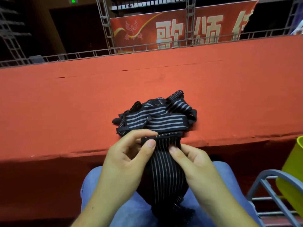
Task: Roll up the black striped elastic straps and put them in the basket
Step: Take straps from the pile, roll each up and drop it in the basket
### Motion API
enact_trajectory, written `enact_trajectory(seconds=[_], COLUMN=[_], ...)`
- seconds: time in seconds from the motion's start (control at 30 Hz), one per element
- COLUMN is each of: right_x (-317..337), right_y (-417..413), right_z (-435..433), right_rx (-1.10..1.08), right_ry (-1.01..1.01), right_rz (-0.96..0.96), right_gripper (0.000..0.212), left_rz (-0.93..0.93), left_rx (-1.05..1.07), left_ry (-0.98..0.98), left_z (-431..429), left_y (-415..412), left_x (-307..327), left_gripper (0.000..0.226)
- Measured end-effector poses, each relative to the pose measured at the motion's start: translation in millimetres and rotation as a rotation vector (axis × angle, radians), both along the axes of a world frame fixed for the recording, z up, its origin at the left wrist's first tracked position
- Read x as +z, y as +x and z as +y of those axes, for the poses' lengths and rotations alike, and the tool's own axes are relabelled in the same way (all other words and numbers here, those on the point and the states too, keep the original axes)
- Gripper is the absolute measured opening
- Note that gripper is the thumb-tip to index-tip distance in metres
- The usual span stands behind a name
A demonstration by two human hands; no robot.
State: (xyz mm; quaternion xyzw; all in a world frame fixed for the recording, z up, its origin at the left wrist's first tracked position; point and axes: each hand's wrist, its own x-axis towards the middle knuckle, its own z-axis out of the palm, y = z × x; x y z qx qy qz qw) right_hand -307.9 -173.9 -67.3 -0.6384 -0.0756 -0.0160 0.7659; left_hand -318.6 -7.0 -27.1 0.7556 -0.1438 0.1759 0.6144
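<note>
A black strap with thin grey stripes (165,171) hangs from my hands down onto my lap. My left hand (126,159) pinches its top left corner between thumb and fingers. My right hand (193,163) pinches the top right edge. Just beyond my hands, a tangled pile of black striped straps (155,117) lies on the red cloth surface (65,104) near its front edge. A yellow-green basket (293,174) shows at the right edge, partly cut off by the frame.
A grey metal rack (272,194) stands at the lower right in front of the basket. Metal truss railing (105,51) and a red banner (172,27) run along the far side of the red surface. My knees in blue jeans (131,210) are below.
</note>
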Motion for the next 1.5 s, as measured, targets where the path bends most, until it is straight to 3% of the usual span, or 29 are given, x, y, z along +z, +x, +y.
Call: enact_trajectory(seconds=[0.1,0.2,0.43,0.53,0.67,0.83,1.03,1.23,1.5], right_x=[-2.4,-0.6,4.6,2.3,-0.7,-1.6,-0.4,0.0,1.0], right_y=[2.2,0.9,-0.6,-0.8,-0.1,0.4,1.0,3.0,0.4], right_z=[-2.4,-3.1,-3.4,-3.6,-3.2,-2.8,-1.7,-2.9,-3.0], right_rx=[-0.023,0.001,0.095,0.071,-0.011,-0.033,-0.030,-0.068,0.024], right_ry=[0.021,0.082,0.334,0.160,0.006,-0.053,-0.028,-0.062,0.023], right_rz=[0.045,0.081,0.114,0.040,-0.078,-0.151,-0.124,-0.152,-0.005], right_gripper=[0.019,0.028,0.039,0.046,0.025,0.021,0.033,0.027,0.043], left_rz=[0.004,0.001,0.019,0.004,0.046,0.070,0.055,0.070,-0.014], left_rx=[-0.051,-0.074,-0.008,0.023,0.001,-0.009,-0.015,-0.060,0.006], left_ry=[0.019,0.012,0.075,0.109,0.068,0.064,0.057,0.007,0.056], left_z=[-2.4,-4.3,-2.3,-2.1,-2.7,-2.7,-3.9,-6.1,-7.1], left_y=[-3.0,-4.1,-2.9,-4.0,-7.0,-4.5,-4.2,-4.9,-2.2], left_x=[0.4,1.2,-4.9,-4.8,-2.5,-3.9,-1.4,-1.0,-3.2], left_gripper=[0.014,0.009,0.029,0.032,0.038,0.016,0.011,0.010,0.014])
